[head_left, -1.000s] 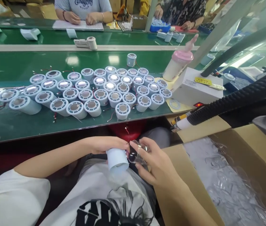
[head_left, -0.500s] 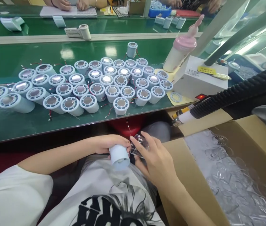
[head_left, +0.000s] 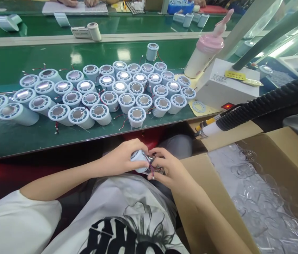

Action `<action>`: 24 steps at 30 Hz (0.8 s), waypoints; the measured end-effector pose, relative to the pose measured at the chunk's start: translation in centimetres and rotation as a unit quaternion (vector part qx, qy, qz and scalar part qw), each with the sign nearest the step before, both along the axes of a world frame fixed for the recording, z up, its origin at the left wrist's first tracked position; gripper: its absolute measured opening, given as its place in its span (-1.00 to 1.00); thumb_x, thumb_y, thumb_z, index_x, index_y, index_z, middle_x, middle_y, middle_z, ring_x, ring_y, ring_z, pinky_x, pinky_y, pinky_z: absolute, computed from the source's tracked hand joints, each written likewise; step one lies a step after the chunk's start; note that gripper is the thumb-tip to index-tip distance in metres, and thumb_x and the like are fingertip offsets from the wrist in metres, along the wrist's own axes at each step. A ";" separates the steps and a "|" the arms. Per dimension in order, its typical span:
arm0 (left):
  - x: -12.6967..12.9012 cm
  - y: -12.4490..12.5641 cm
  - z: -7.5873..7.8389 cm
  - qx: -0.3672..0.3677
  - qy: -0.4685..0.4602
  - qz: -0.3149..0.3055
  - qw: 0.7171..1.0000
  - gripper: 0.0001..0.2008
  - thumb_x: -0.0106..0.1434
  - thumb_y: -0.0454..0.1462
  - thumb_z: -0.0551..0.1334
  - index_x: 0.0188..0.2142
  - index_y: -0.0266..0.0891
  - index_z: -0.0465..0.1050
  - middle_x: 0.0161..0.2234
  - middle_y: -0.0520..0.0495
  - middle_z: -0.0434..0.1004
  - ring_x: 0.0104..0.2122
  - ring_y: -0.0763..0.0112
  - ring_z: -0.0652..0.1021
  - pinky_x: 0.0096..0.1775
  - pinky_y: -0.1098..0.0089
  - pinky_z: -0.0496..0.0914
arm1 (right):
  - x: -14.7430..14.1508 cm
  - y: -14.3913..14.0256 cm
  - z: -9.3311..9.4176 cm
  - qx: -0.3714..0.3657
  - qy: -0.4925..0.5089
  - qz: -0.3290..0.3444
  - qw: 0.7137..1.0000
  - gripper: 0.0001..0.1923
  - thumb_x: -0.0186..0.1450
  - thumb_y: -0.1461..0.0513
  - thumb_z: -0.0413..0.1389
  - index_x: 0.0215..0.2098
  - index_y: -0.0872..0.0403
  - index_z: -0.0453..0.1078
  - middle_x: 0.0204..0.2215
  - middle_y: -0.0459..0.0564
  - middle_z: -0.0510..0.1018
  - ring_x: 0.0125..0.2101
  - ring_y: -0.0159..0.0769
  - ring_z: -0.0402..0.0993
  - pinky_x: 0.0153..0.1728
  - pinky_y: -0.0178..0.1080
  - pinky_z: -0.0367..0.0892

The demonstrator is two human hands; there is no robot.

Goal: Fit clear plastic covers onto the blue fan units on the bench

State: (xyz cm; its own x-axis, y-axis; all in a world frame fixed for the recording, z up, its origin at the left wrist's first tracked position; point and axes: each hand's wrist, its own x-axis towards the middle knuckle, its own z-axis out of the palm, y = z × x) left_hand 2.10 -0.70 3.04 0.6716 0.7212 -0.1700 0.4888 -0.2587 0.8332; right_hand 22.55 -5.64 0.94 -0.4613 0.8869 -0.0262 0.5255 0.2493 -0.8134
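Peeking out between the fingers, only a curved patch of the pale blue cylinder (head_left: 138, 159) shows; its end faces are covered, and a small clear part (head_left: 157, 168) pressed against it is mostly hidden and hard to make out. A thin red wire with a white plug (head_left: 152, 172) hangs from it. The left hand (head_left: 122, 158) is wrapped around the cylinder; the right hand (head_left: 168, 171) pinches the clear part at the cylinder's end. Both sit above the person's lap, below the edge of the green tabletop (head_left: 32, 141). On the tabletop stands a cluster of like cylinders (head_left: 106, 95). At right, a cardboard box (head_left: 217, 197) of clear pieces is cut off by the frame.
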 end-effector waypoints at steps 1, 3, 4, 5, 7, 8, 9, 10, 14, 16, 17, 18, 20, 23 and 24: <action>-0.1 -0.1 -0.3 -0.008 -0.019 0.018 1.000 -0.60 0.11 -0.07 0.32 -0.09 -0.17 0.44 -0.17 -0.05 0.42 -0.17 0.30 0.45 -0.11 0.36 0.32 | -0.1 -0.1 0.1 -0.010 0.030 -0.025 0.999 -0.90 0.21 0.31 0.16 -0.48 0.05 0.39 -0.10 0.03 0.41 -0.09 -0.21 0.41 -0.16 -0.19 0.39; -0.2 -0.1 -1.0 -0.014 -0.044 0.043 0.998 -0.41 -0.05 -0.04 0.41 -0.02 -0.14 0.42 -0.13 -0.07 0.37 -0.13 0.26 0.44 -0.06 0.31 0.33 | -0.3 -0.4 0.3 -0.013 0.075 -0.077 0.994 -0.87 0.25 0.27 0.10 -0.47 0.06 0.38 -0.14 0.05 0.40 -0.11 -0.21 0.42 -0.19 -0.22 0.39; -0.3 -0.2 -1.5 -0.008 -0.051 0.046 0.998 -0.36 -0.09 -0.03 0.44 -0.01 -0.13 0.42 -0.11 -0.09 0.33 -0.09 0.24 0.43 -0.02 0.28 0.33 | -0.3 -0.4 0.3 -0.015 0.094 -0.101 0.990 -0.85 0.27 0.24 0.09 -0.47 0.07 0.37 -0.16 0.06 0.39 -0.14 -0.22 0.43 -0.23 -0.24 0.40; -0.4 -0.2 -1.9 0.005 -0.059 0.045 0.997 -0.34 -0.12 -0.04 0.45 0.00 -0.13 0.43 -0.08 -0.12 0.31 -0.04 0.20 0.41 0.02 0.24 0.32 | -0.4 -0.5 0.2 -0.021 0.111 -0.124 0.986 -0.82 0.28 0.21 0.07 -0.47 0.07 0.37 -0.18 0.06 0.38 -0.19 -0.24 0.43 -0.29 -0.26 0.40; -0.6 -0.1 -2.8 0.033 -0.074 0.029 0.996 -0.33 -0.12 -0.06 0.46 0.01 -0.13 0.43 0.00 -0.17 0.26 0.06 0.11 0.35 0.11 0.16 0.26 | -0.4 -0.5 0.0 -0.043 0.149 -0.165 0.974 -0.77 0.29 0.15 0.06 -0.49 0.07 0.38 -0.22 0.05 0.39 -0.26 -0.27 0.43 -0.37 -0.29 0.40; -0.7 -0.1 -3.1 0.038 -0.083 0.012 0.996 -0.33 -0.11 -0.08 0.46 0.03 -0.12 0.42 0.04 -0.19 0.26 0.09 0.08 0.33 0.13 0.13 0.24 | -0.4 -0.5 -0.1 -0.058 0.170 -0.183 0.967 -0.75 0.28 0.13 0.07 -0.50 0.07 0.39 -0.25 0.04 0.41 -0.28 -0.27 0.42 -0.39 -0.30 0.40; -0.7 -0.1 -3.3 0.033 -0.092 -0.010 0.995 -0.33 -0.08 -0.10 0.45 0.05 -0.11 0.40 0.06 -0.20 0.28 0.10 0.07 0.33 0.14 0.11 0.23 | -0.3 -0.4 -0.3 -0.076 0.193 -0.197 0.958 -0.74 0.26 0.12 0.10 -0.52 0.07 0.40 -0.28 0.03 0.43 -0.29 -0.27 0.42 -0.39 -0.30 0.40; -0.7 -0.1 -3.4 0.019 -0.101 -0.030 0.994 -0.33 -0.04 -0.12 0.43 0.08 -0.09 0.37 0.07 -0.20 0.31 0.09 0.08 0.35 0.14 0.09 0.23 | -0.2 -0.3 -0.4 -0.096 0.220 -0.211 0.948 -0.73 0.24 0.11 0.13 -0.55 0.08 0.41 -0.29 0.03 0.45 -0.29 -0.27 0.42 -0.37 -0.28 0.41; -0.4 -0.3 -3.1 -0.092 -0.131 -0.035 0.986 -0.32 0.05 -0.19 0.38 0.16 -0.08 0.25 0.08 -0.17 0.38 0.05 0.16 0.43 0.05 0.16 0.36 | 0.3 0.0 -0.7 -0.184 0.316 -0.248 0.897 -0.71 0.18 0.06 0.19 -0.58 0.07 0.45 -0.30 0.02 0.53 -0.32 -0.25 0.48 -0.37 -0.22 0.48; -0.2 -0.5 -2.8 -0.164 -0.154 -0.004 0.974 -0.33 0.06 -0.21 0.38 0.16 -0.10 0.23 0.13 -0.18 0.33 0.04 0.17 0.44 -0.01 0.21 0.42 | 0.6 0.0 -0.7 -0.165 0.318 -0.221 0.907 -0.77 0.16 0.07 0.23 -0.52 0.04 0.50 -0.22 0.04 0.56 -0.21 -0.16 0.52 -0.31 -0.17 0.51; -0.1 -0.6 -2.7 -0.199 -0.171 0.009 0.965 -0.34 0.06 -0.22 0.37 0.15 -0.11 0.23 0.15 -0.19 0.31 0.04 0.18 0.44 -0.02 0.22 0.43 | 0.8 -0.1 -0.6 -0.133 0.292 -0.191 0.928 -0.83 0.13 0.09 0.26 -0.44 0.02 0.52 -0.16 0.05 0.56 -0.13 -0.11 0.51 -0.24 -0.14 0.51; 0.0 -0.6 -2.6 -0.229 -0.188 0.021 0.955 -0.35 0.06 -0.23 0.37 0.14 -0.12 0.23 0.16 -0.19 0.29 0.04 0.19 0.45 -0.03 0.23 0.43 | 1.0 -0.2 -0.5 -0.087 0.252 -0.155 0.951 -0.84 0.11 0.13 0.30 -0.35 0.00 0.54 -0.09 0.05 0.55 -0.06 -0.07 0.48 -0.16 -0.10 0.49; 0.1 -0.7 -2.5 -0.274 -0.212 0.039 0.937 -0.37 0.06 -0.24 0.38 0.13 -0.12 0.25 0.16 -0.19 0.29 0.01 0.20 0.47 -0.05 0.25 0.44 | 1.4 -0.5 -0.3 0.014 0.157 -0.090 0.983 -0.66 0.09 0.20 0.33 -0.15 -0.02 0.50 0.01 0.07 0.50 0.03 -0.04 0.42 -0.03 -0.05 0.42; 0.0 -0.7 -2.4 -0.316 -0.216 0.041 0.923 -0.35 0.07 -0.22 0.38 0.14 -0.10 0.24 0.14 -0.20 0.32 -0.10 0.24 0.52 -0.14 0.29 0.47 | 1.9 -1.0 -0.3 0.103 0.099 -0.060 0.988 -0.62 0.15 0.22 0.29 -0.05 -0.01 0.42 0.01 0.09 0.50 0.05 -0.07 0.42 0.03 -0.06 0.38; 0.0 -0.6 -2.4 -0.318 -0.213 0.034 0.923 -0.33 0.07 -0.21 0.38 0.16 -0.09 0.22 0.14 -0.20 0.32 -0.11 0.24 0.53 -0.15 0.29 0.47 | 2.0 -1.2 -0.4 0.107 0.102 -0.062 0.987 -0.63 0.16 0.21 0.29 -0.06 0.00 0.40 0.02 0.10 0.50 0.05 -0.07 0.42 0.02 -0.07 0.39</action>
State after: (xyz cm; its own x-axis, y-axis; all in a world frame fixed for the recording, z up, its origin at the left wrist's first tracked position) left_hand 2.10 -1.33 0.66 0.7315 0.6100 -0.3046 0.0792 0.3677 0.9266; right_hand 24.56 -6.80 0.55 -0.3253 0.9118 0.2504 0.3926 0.3711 -0.8415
